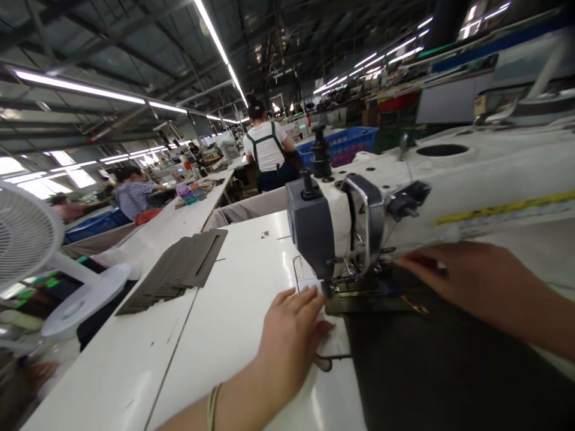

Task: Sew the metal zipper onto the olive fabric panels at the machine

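A grey and white sewing machine (pixel 314 221) stands in front of me. My left hand (pixel 290 335) rests on the white table left of its presser foot, fingers stretched out at the edge of dark fabric. Right of the needle, my right hand (pixel 471 284) has thumb and forefinger pinched close together. Whatever is between these fingertips is too small to make out. The dark grey-green fabric (pixel 404 365) lies under the machine and spreads toward me. Along its upper edge show gold zipper teeth (pixel 354 293) and a gold zipper pull (pixel 417 306).
A fanned stack of grey fabric pieces (pixel 175 272) lies on the white table (pixel 229 335) to the left. Beyond it is a white fan (pixel 85 293). Ahead, a person in a white shirt (pixel 268 146) faces away, beside a blue basket (pixel 354 143). Another person (pixel 133 194) sits further left.
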`<state>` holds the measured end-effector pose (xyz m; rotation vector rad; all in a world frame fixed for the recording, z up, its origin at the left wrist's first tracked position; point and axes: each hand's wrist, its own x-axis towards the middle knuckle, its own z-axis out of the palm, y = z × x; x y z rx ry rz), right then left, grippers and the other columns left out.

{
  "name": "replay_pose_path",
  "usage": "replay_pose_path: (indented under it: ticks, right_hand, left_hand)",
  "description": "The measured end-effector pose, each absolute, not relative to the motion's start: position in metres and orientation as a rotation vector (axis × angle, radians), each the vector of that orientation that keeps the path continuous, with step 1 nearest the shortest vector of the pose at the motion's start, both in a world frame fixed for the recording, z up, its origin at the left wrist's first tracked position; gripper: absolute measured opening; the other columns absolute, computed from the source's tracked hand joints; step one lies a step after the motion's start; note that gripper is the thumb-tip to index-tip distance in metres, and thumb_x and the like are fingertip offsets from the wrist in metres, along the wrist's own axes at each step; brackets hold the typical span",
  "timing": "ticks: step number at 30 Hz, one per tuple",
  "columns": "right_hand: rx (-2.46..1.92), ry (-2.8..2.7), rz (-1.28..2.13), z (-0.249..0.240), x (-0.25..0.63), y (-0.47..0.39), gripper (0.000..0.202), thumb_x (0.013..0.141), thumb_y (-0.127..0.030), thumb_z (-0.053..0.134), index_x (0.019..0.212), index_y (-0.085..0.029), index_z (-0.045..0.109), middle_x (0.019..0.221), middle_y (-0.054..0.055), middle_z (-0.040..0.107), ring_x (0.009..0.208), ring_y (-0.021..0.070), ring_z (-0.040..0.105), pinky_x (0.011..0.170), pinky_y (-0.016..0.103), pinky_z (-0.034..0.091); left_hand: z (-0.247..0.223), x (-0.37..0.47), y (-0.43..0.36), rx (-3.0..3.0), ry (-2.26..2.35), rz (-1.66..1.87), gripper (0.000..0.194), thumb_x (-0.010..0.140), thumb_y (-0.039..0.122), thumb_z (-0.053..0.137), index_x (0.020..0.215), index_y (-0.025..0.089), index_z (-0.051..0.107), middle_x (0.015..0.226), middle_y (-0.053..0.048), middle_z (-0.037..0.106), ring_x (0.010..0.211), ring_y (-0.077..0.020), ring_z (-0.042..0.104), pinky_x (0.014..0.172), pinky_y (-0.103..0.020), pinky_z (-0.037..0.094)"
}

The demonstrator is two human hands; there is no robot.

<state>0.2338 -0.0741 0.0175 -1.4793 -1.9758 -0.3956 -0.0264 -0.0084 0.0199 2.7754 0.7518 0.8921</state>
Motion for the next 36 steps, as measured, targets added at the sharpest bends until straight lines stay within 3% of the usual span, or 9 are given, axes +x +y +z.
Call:
replay_pose_path:
  ticks: [3,7,12,23,30,36]
  right_hand:
    - [-1.254,-2.134,-0.395,0.009,0.203,-0.07,0.043,0.107,-0.019,0.02,0.092,-0.015,0.06,0.089,0.007,0.057,0.077,0.0236,0.056,0.064,0.035,0.051]
    - [-1.211,-2.157,-0.373,-0.006,0.173,-0.058,0.031,0.087,-0.003,0.031,0.099,-0.006,0.059,0.097,0.016,0.055,0.089,0.031,0.054,0.07,0.045,0.051]
    - [-1.142,-2.191,-0.252,-0.012,0.178,-0.049,0.029,0.084,-0.002,0.033,0.095,-0.01,0.059,0.099,0.014,0.056,0.089,0.0278,0.056,0.072,0.041,0.053]
    - [-1.284,-2.31,-0.192,0.009,0.172,-0.052,0.029,0.07,0.007,0.048,0.09,-0.008,0.062,0.103,0.015,0.055,0.095,0.0304,0.052,0.08,0.041,0.05]
    - [-1.304,-2.3,-0.173,0.002,0.174,-0.052,0.033,0.069,0.008,0.05,0.096,-0.009,0.061,0.106,0.014,0.053,0.101,0.0303,0.049,0.086,0.041,0.048]
    - [-1.361,-2.289,-0.172,-0.001,0.173,-0.049,0.031,0.068,0.009,0.05,0.091,-0.01,0.06,0.099,0.012,0.056,0.091,0.0272,0.054,0.079,0.036,0.051]
  left_hand:
    - [0.014,-0.024,0.001,2.83,0.759,0.813,0.012,0.086,0.017,0.056,0.095,0.018,0.065,0.106,-0.008,0.067,0.104,-0.0213,0.061,0.103,-0.046,0.039]
    - [0.003,-0.013,-0.003,2.875,0.778,0.834,0.013,0.087,0.012,0.052,0.086,0.017,0.065,0.103,-0.008,0.068,0.101,-0.0201,0.063,0.103,-0.043,0.04]
    - [0.0,-0.011,-0.007,2.941,0.748,0.868,0.017,0.087,0.012,0.047,0.089,0.015,0.063,0.104,-0.012,0.067,0.103,-0.0232,0.062,0.099,-0.043,0.044]
    - [0.007,-0.01,-0.001,3.025,0.59,0.881,0.022,0.089,0.012,0.04,0.088,0.012,0.063,0.105,-0.016,0.067,0.1,-0.0244,0.064,0.091,-0.041,0.051]
    - [0.007,-0.008,-0.001,3.047,0.565,0.921,0.024,0.089,0.012,0.039,0.086,0.01,0.063,0.1,-0.017,0.068,0.096,-0.0244,0.065,0.089,-0.039,0.053]
    - [0.002,-0.007,0.006,3.126,0.565,0.956,0.025,0.09,0.013,0.038,0.086,0.011,0.062,0.098,-0.015,0.069,0.093,-0.0244,0.066,0.086,-0.039,0.055]
